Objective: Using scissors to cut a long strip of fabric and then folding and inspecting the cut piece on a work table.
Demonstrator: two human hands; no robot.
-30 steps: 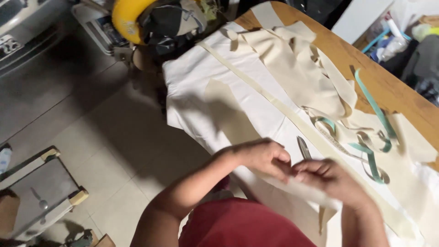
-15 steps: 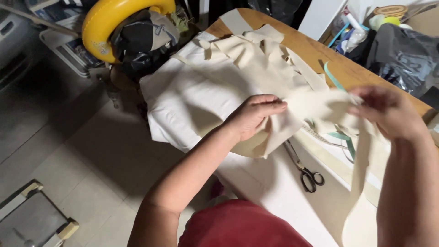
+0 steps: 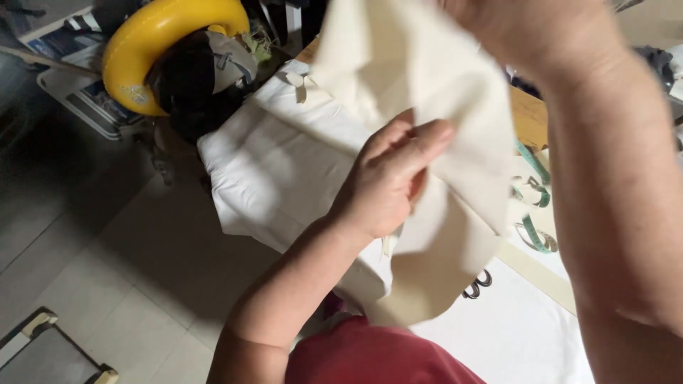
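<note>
1. A cream fabric piece (image 3: pixel 420 85) is hanging lifted above the worktop (image 3: pixel 530 114), soft and creased
2. White cloth (image 3: pixel 284 163) is covering the worktop; a green tape measure (image 3: pixel 533 238) and scissor handles (image 3: pixel 478 283) are lying there
3. The left hand (image 3: pixel 388 178) is pinching the fabric's edge in a closed grip; the right hand (image 3: pixel 526 28) is gripping its top

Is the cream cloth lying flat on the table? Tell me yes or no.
No, both the left hand and right hand hold the cloth up above the table.
</note>
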